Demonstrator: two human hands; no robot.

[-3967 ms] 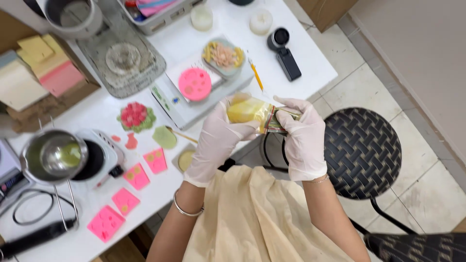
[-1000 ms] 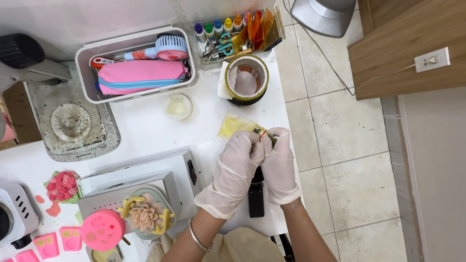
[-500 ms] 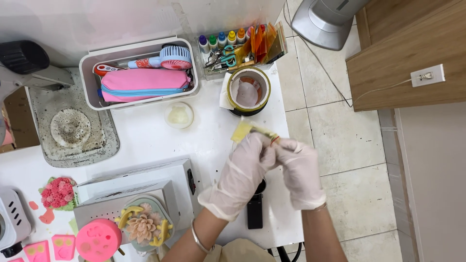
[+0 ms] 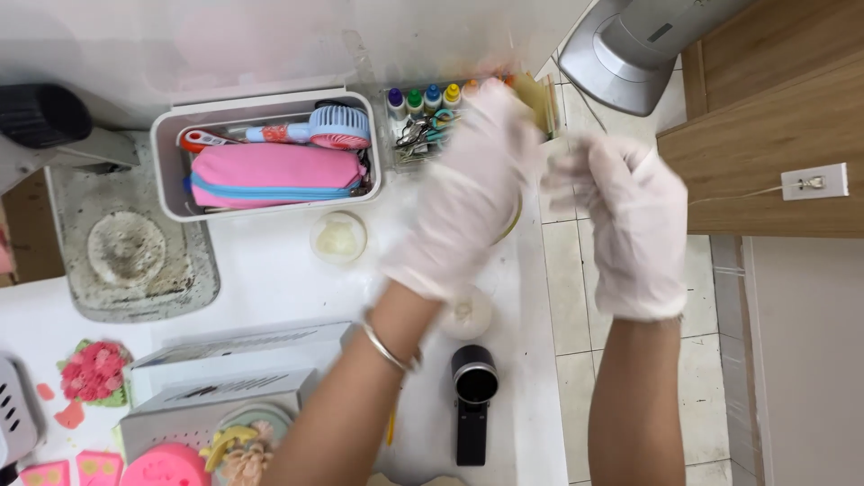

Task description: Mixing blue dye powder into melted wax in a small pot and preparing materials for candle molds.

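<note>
Item: two gloved hands over a white table [image 4: 270, 288], seen from above. The left hand [image 4: 468, 193] (thin bangle [image 4: 387, 346] at the wrist) was raised at 12 o'clock of the table's middle. It covered part of a clear organiser [image 4: 416, 126] of small dropper bottles with coloured caps, and hid most of a round container whose rim [image 4: 515, 223] showed at its 4 o'clock. The right hand [image 4: 634, 225] hung at 3 o'clock of the left, past the table edge and over the tiled floor. The hands were apart with a clear gap between them. Both were smeared by motion, so it could not be told whether either one gripped anything. A yellowish strip [image 4: 543, 101] between them at 12 o'clock was possibly pinched by the left fingertips. The organiser, the thing nearest the hands, stood at the far edge, just beside a white bin [image 4: 171, 171] at its 9 o'clock. The bin held a pink pouch [image 4: 274, 175] and a small hand fan [image 4: 337, 126]. Also listed were a clear round dish [image 4: 338, 237] at 7 o'clock of the organiser, a black cylindrical device [image 4: 474, 378] at 6 o'clock, a stained grey tray [image 4: 126, 252] at 9 o'clock and a red flower piece [image 4: 92, 369] at 8 o'clock. Handling note, as a judgement: the bottles stood close and upright. Any reach among them would be best made from above with fingertips only. The wrist should stay high off the round container, and the free hand should hold clear of the table edge so that nothing is knocked to the floor.
</note>
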